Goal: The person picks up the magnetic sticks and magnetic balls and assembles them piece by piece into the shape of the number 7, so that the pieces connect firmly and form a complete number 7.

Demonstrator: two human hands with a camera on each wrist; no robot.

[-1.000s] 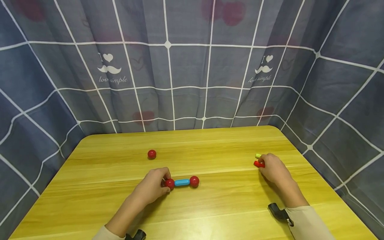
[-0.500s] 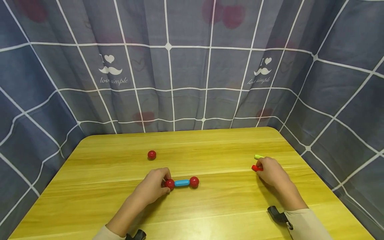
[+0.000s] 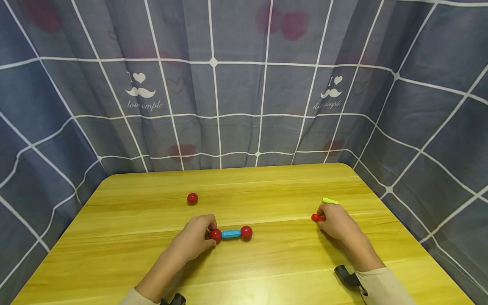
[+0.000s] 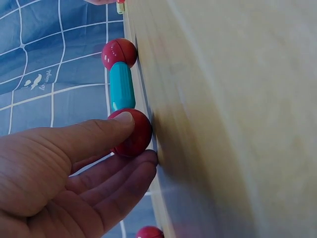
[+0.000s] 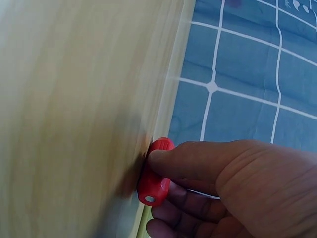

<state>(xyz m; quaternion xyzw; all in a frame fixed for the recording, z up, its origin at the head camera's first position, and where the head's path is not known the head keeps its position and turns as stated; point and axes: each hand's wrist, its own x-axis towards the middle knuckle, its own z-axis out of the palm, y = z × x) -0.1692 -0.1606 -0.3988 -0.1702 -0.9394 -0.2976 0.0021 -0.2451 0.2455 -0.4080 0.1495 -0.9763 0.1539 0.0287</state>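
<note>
My left hand (image 3: pixel 193 238) grips a red ball (image 3: pixel 215 235) between thumb and fingers. That ball sits at one end of a blue rod (image 3: pixel 231 234), and a second red ball (image 3: pixel 246 232) sits at the other end, so the piece looks like a dumbbell on the table. In the left wrist view the thumb lies over the held ball (image 4: pixel 136 139). On the right, my right hand (image 3: pixel 339 222) pinches a short red rod (image 3: pixel 317 217). The right wrist view shows a round silvery spot on the end of this red rod (image 5: pixel 152 187). Just behind that hand lies a yellow-green rod (image 3: pixel 329 201), partly covered.
A loose red ball (image 3: pixel 192 198) lies behind the left hand on the wooden table (image 3: pixel 267 271). A grey-blue curtain (image 3: pixel 240 89) with white grid lines stands along the table's back and sides.
My right hand has moved left and nearer with the red rod, away from the yellow-green rod, which now shows more. The left hand stays on its ball.
</note>
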